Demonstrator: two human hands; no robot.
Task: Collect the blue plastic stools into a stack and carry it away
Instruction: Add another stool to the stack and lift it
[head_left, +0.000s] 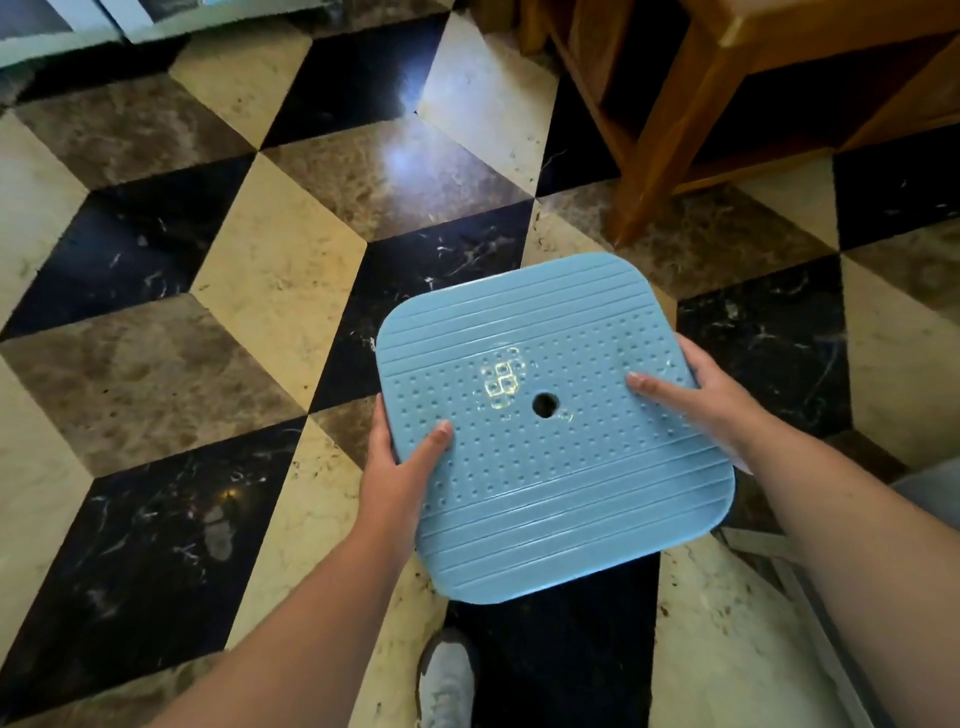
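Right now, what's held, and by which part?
The blue stool, by opposite side edges of its seat: left hand and right hand each with thumb on top, fingers hidden under the rim. Whether it's a stack can't be told.

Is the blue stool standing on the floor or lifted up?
Lifted. The stool is gripped at its sides by the left hand and right hand, seat up.

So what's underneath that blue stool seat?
Under the blue stool seat only marble floor and a grey shoe show; its legs or any stacked stools are covered.
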